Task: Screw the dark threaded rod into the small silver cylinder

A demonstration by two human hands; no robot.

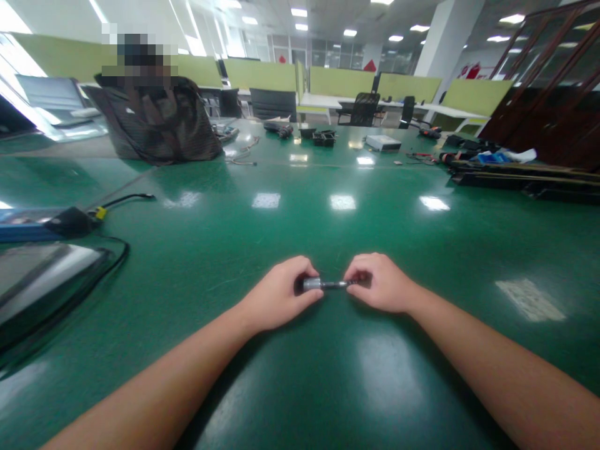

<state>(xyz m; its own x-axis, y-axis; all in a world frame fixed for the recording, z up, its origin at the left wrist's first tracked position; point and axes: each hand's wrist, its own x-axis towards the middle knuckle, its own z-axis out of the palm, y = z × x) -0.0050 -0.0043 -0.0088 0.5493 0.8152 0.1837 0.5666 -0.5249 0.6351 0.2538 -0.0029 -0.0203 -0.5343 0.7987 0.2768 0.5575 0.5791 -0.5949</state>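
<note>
Between my two hands lies a small metal tool [334, 285], a thick silver cylinder with a thin dark shaft running out to the right. Its exact kind is too small and blurred to tell. My left hand [280, 295] grips the silver cylinder between thumb and fingers. The far tip of the shaft sits in the pinch of my right hand [388, 284], where fingers partly cover it. Both hands are low over the green table [300, 387], with the tool level and pointing sideways.
At left are a laptop-like grey device [42, 275] with a black cable and a blue case [23, 225]. A person [154, 119] in dark clothing is across the table. Black rails [520, 181] lie at right. A white box [383, 143] and small black parts [323, 137] stand farther back.
</note>
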